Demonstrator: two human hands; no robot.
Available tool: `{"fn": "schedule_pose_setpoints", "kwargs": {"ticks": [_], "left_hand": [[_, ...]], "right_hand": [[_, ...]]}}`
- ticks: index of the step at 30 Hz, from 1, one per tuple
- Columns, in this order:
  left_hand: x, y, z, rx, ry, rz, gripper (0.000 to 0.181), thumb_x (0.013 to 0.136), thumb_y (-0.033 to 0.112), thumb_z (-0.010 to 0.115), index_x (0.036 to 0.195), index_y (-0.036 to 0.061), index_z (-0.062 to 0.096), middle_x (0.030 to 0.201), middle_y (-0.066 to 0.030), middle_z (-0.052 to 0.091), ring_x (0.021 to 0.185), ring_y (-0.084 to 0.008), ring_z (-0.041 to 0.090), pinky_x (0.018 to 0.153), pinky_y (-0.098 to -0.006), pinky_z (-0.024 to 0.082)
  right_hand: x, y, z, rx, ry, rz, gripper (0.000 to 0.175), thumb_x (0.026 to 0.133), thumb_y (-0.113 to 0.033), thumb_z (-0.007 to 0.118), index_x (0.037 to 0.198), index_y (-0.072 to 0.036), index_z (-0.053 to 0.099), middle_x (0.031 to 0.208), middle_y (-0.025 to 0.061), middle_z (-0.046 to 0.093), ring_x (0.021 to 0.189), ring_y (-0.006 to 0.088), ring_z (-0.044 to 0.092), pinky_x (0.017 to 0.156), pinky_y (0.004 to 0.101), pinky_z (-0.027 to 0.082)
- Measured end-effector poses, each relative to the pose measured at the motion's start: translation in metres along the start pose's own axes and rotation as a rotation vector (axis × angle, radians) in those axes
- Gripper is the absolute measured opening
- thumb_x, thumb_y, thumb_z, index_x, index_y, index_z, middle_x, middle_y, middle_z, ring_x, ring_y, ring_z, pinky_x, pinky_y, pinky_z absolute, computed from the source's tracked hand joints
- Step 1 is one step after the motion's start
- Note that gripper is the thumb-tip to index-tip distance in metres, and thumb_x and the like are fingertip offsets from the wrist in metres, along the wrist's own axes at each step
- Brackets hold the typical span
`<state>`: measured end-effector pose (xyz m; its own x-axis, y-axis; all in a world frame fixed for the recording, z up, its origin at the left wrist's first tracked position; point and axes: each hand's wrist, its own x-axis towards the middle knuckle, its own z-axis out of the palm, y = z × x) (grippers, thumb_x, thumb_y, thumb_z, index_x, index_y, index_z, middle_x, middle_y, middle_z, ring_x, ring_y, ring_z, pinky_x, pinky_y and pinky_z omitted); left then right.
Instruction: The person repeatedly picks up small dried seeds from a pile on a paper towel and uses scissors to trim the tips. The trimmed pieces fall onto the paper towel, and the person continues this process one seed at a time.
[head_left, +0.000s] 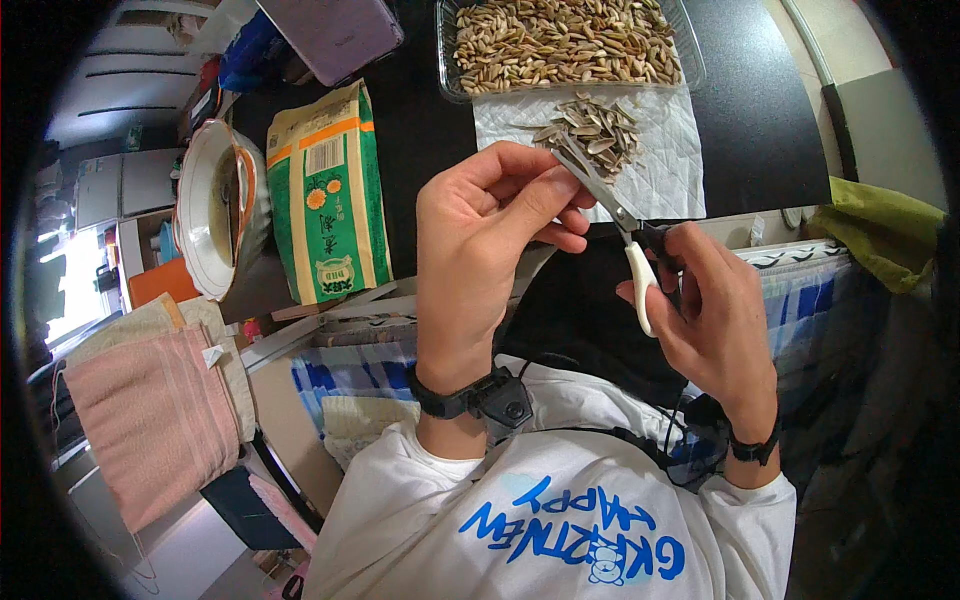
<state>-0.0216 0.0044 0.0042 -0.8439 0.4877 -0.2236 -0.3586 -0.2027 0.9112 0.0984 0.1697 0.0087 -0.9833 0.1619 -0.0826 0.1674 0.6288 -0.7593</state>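
My left hand pinches thumb and forefinger together over the front of the paper towel. Between those fingertips is what looks like a seed, nearly all hidden. In my right hand is a pair of scissors with one white and one black handle. Its blades are slightly parted and reach the left fingertips. Just beyond the blades, a small heap of split seed shells lies on a white quilted paper towel. Behind it, a clear plastic tray holds many brown seeds.
A green and tan snack bag lies on the black table at left. Beside it are a white bowl with an orange-brown rim and a purple device. A pink towel hangs lower left; green cloth is at right.
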Motion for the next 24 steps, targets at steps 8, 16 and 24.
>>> {"fn": "schedule_pose_setpoints", "kwargs": {"ticks": [8, 16, 24], "left_hand": [[-0.003, -0.001, 0.004, 0.045, 0.037, -0.013, 0.012, 0.094, 0.008, 0.063, 0.095, -0.0044, 0.064, 0.082, -0.0108, 0.069, 0.069, -0.0129, 0.066, 0.062, -0.0257, 0.057], [-0.005, -0.006, 0.007, 0.010, 0.073, 0.012, 0.012, 0.094, 0.007, 0.062, 0.095, -0.0046, 0.063, 0.081, -0.0108, 0.068, 0.068, -0.0131, 0.066, 0.061, -0.0256, 0.057], [-0.008, -0.010, 0.012, 0.029, 0.096, 0.036, 0.010, 0.094, 0.005, 0.062, 0.094, -0.0052, 0.062, 0.081, -0.0111, 0.068, 0.066, -0.0133, 0.066, 0.060, -0.0257, 0.057]], "right_hand": [[0.004, -0.002, -0.003, -0.010, -0.034, 0.001, 0.027, 0.080, -0.013, 0.072, 0.093, -0.001, 0.052, 0.074, 0.0141, 0.055, 0.063, 0.0332, 0.058, 0.057, 0.0407, 0.045], [0.003, -0.007, -0.005, -0.013, -0.012, 0.018, 0.027, 0.079, -0.013, 0.074, 0.091, 0.000, 0.053, 0.075, 0.0144, 0.055, 0.063, 0.0326, 0.058, 0.057, 0.0406, 0.045], [0.005, -0.010, -0.009, -0.023, -0.022, 0.010, 0.030, 0.077, -0.015, 0.075, 0.092, 0.000, 0.053, 0.073, 0.0149, 0.055, 0.063, 0.0324, 0.059, 0.056, 0.0403, 0.045]]}}
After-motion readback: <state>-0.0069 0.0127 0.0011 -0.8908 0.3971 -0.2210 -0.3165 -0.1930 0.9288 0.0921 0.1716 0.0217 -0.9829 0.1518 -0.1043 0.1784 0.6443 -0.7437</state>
